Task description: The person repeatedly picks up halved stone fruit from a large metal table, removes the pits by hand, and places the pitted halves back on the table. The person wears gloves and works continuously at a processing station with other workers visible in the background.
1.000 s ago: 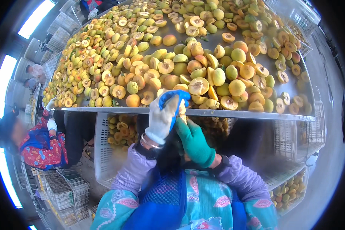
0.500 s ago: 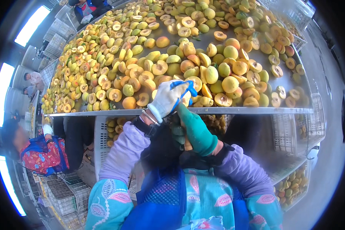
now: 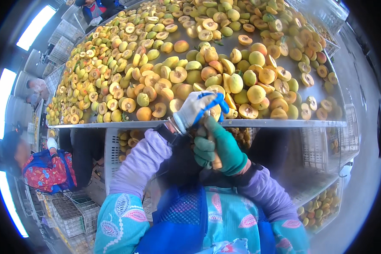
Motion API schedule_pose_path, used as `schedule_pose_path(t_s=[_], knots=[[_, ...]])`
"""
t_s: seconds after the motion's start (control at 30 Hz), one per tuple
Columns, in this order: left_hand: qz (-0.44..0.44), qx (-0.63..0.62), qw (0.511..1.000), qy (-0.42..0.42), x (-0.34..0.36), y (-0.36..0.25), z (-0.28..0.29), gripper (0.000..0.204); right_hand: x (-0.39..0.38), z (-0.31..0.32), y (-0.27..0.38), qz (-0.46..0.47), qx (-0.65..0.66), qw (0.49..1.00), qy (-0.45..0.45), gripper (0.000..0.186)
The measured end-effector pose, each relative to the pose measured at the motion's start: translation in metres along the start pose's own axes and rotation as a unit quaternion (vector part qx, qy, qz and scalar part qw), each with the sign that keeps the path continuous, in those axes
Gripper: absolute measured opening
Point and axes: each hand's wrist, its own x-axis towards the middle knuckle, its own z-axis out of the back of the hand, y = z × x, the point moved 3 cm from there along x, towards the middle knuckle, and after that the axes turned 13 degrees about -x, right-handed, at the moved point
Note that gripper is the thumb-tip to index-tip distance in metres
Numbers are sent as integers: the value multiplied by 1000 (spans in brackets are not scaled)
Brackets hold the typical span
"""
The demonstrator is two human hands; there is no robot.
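My left hand, in a white glove with blue fingers, is closed around a halved peach at the table's near edge. My right hand wears a green glove and grips a tool by its wooden handle, whose end sticks out below the fist. The tool's upper end meets the fruit in my left hand; its tip is hidden, so its exact kind does not show. Yellow-green peaches, many cut in half with stones or hollows showing, lie just beyond my hands, such as one halved peach.
A metal-edged table heaped with peaches spreads ahead of me. Below it stand a white crate of fruit pieces at left and another crate at right. A co-worker in a red patterned top sits to the left, near stacked crates.
My right fist has turned and shifted slightly right, so more of its fingers and the wooden handle show. My left hand has moved a little right, still holding the fruit.
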Motion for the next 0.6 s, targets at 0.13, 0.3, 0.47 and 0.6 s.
schedule_pose_path(t_s=[0.13,0.3,0.47,0.6], knots=[[-64,47,997,-11,-1,5,-1,33,-3,1,3,-44,-6,998,-34,39],[146,-174,973,-49,7,-10,-15,47,-2,1,-3,-10,69,996,62,42],[176,-488,809,-277,-18,-5,-25,51,-4,-12,4,-39,159,974,157,42],[143,-232,870,-411,-96,-32,35,42,-41,5,-2,-51,72,992,91,43]])
